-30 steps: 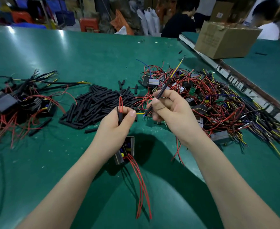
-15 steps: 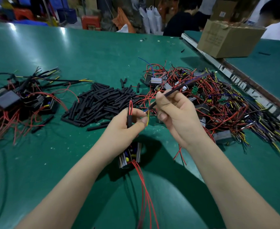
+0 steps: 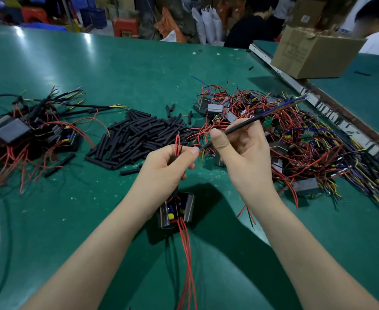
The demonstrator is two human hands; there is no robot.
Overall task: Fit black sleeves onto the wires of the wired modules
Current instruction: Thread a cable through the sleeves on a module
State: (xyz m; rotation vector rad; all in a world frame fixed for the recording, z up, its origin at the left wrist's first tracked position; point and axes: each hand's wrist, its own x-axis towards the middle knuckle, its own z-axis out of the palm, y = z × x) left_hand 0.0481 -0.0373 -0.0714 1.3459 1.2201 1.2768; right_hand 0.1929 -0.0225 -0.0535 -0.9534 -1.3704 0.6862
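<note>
My left hand point(image 3: 166, 166) grips a bundle of wires, a red loop point(image 3: 178, 143) sticking up above its fingers. Below that hand hangs a black wired module point(image 3: 176, 210), with red wires point(image 3: 187, 265) trailing toward me. My right hand point(image 3: 242, 157) pinches a black sleeve point(image 3: 240, 127) between thumb and fingers. The sleeve slants up to the right, with blue and yellow wire ends point(image 3: 293, 101) showing beyond its far end. Its near end lies at my left fingertips.
A pile of loose black sleeves point(image 3: 137, 137) lies ahead on the green table point(image 3: 128, 70). A heap of wired modules point(image 3: 307, 148) fills the right side. More modules with sleeved wires point(image 3: 27, 130) lie on the left. A cardboard box point(image 3: 313, 52) stands far right, people behind it.
The sleeve in my right hand has swung from steep to a flatter slant toward the right. Both hands have moved slightly nearer to me, and the module hangs lower.
</note>
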